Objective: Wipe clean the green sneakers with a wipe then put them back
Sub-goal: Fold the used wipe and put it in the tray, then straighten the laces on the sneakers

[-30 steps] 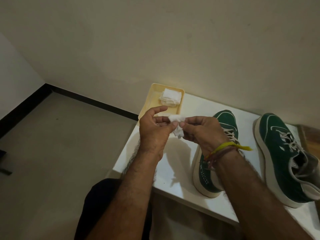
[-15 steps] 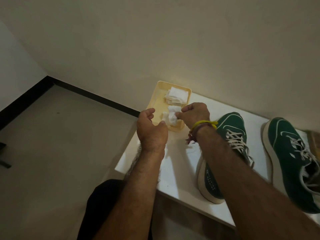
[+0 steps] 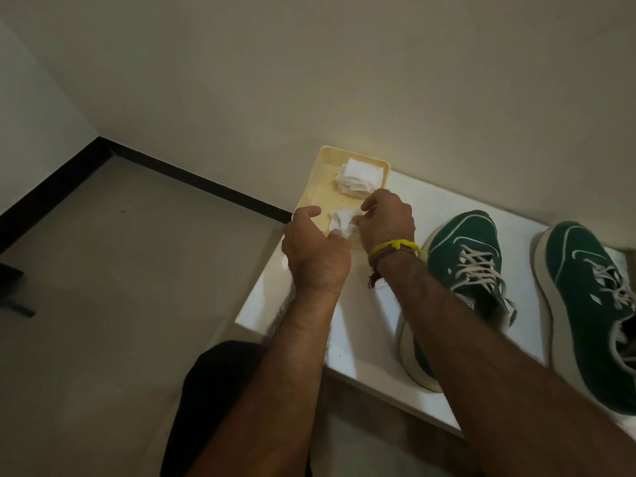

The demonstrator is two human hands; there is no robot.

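While both forearms are stretched forward over the white tabletop (image 3: 447, 215), the right hand (image 3: 387, 220) is held knuckles-up with its fingers curled around a crumpled white wipe (image 3: 340, 222), which is pinched over the near end of a shallow pale-yellow plastic tray (image 3: 311, 194). A yellow band (image 3: 395, 246) is worn at that wrist. Just left of it, the left hand (image 3: 315, 249) is kept loosely cupped, thumb raised, with nothing clearly gripped. Beyond the right hand's knuckles, one stack of folded white wipes (image 3: 359, 177) is seen at the tray's far end. To the right of the right forearm, two green suede sneakers with white soles and laces are set side by side, toes pointing away: one (image 3: 464, 256) just beside the arm, the other (image 3: 585, 304) farther right.
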